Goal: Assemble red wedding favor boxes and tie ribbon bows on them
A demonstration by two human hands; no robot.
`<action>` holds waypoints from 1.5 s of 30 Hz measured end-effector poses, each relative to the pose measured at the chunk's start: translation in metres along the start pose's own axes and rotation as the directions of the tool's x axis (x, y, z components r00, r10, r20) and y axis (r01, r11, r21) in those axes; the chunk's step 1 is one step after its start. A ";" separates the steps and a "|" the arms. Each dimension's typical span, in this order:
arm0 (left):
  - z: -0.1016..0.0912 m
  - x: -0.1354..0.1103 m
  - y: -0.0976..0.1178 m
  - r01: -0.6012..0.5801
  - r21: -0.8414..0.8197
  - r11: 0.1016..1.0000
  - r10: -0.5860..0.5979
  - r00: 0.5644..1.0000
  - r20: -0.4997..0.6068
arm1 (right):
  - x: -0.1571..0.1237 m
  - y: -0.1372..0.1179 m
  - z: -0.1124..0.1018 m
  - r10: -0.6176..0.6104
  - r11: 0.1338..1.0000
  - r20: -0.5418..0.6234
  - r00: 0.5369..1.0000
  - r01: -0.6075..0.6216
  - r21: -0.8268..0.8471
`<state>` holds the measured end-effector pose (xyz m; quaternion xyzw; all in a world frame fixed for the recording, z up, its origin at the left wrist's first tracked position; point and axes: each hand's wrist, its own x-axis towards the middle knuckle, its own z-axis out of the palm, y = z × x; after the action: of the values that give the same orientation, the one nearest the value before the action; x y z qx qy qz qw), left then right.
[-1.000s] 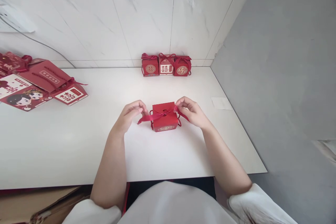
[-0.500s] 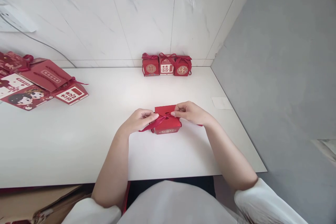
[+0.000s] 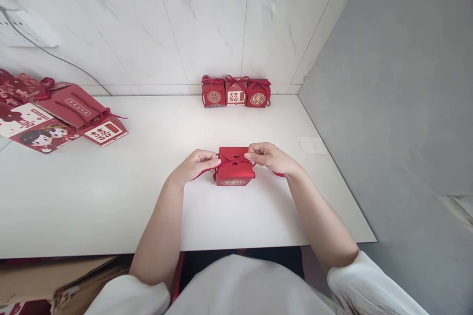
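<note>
In front of me a small red gift box stands upright on the white table, with a gold pattern on its near side. Across its top runs a dark red ribbon, crossed over the middle. My left hand pinches the ribbon at the box's left edge, and a loose tail hangs below the fingers. On the other side my right hand pinches the ribbon's right part near the top right corner. A bit of that end shows under the right wrist.
Three tied red gift boxes stand in a row against the tiled wall. More red boxes and bags are heaped at the left. A pale patch lies near the table's right edge. A cable runs down from a wall socket.
My hands have drawn the ribbon straighter and tighter across the box top. My right hand has shifted slightly right, and the box has turned a little to face me.
</note>
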<state>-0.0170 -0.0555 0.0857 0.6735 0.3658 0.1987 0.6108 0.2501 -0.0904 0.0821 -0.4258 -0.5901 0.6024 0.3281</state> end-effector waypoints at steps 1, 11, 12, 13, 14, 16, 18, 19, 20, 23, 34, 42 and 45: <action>-0.002 0.001 -0.003 0.007 -0.009 1.000 -0.006 1.000 0.011 | 0.001 0.002 -0.001 0.001 1.000 0.005 1.000 -0.001 -0.004; -0.021 -0.002 -0.012 -0.108 -0.092 0.990 0.113 0.993 0.042 | 0.006 0.018 -0.005 -0.025 0.999 0.031 0.999 0.024 0.046; -0.019 -0.002 -0.011 -0.120 -0.114 0.986 0.126 0.991 0.041 | 0.005 0.018 -0.005 -0.026 0.999 0.032 0.999 0.025 0.043; -0.016 -0.001 -0.010 -0.124 -0.137 0.983 0.132 0.990 0.052 | 0.005 0.019 -0.004 -0.026 0.999 0.032 0.999 0.025 0.039; -0.013 0.001 -0.009 -0.121 -0.159 0.980 0.133 0.989 0.071 | 0.005 0.019 -0.004 -0.027 0.999 0.032 0.999 0.026 0.037; -0.007 0.003 -0.007 -0.105 -0.190 0.976 0.128 0.985 0.112 | 0.005 0.019 -0.004 -0.032 0.999 0.028 0.999 0.030 0.038; -0.003 0.005 -0.006 -0.104 -0.196 0.975 0.130 0.983 0.128 | 0.006 0.020 -0.003 -0.031 0.998 0.026 0.999 0.030 0.047; -0.002 0.005 -0.006 -0.111 -0.194 0.975 0.135 0.984 0.118 | 0.007 0.020 -0.003 -0.031 0.998 0.027 0.999 0.029 0.053; -0.002 0.006 -0.006 -0.121 -0.187 0.975 0.142 0.985 0.099 | 0.008 0.021 -0.003 -0.032 0.998 0.029 0.999 0.030 0.059; -0.003 0.007 -0.006 -0.197 -0.129 0.972 0.198 0.980 -0.005 | 0.009 0.024 -0.003 -0.039 0.996 0.036 0.999 0.036 0.077; 0.013 0.021 0.013 -0.420 0.033 0.907 0.421 0.903 -0.089 | 0.011 0.026 -0.002 -0.039 0.996 0.014 0.999 0.038 0.086; 0.010 0.026 -0.002 -0.313 0.105 0.944 0.328 0.926 -0.189 | -0.002 0.013 -0.008 -0.008 0.999 0.183 0.983 0.001 0.037; 0.011 0.027 -0.005 -0.301 0.096 0.949 0.314 0.931 -0.185 | -0.005 0.007 -0.008 -0.099 0.994 0.169 0.981 0.090 0.057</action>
<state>0.0077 -0.0431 0.0744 0.7191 0.3210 0.3456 0.5103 0.2602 -0.0920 0.0760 -0.3358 -0.6208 0.6347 0.3147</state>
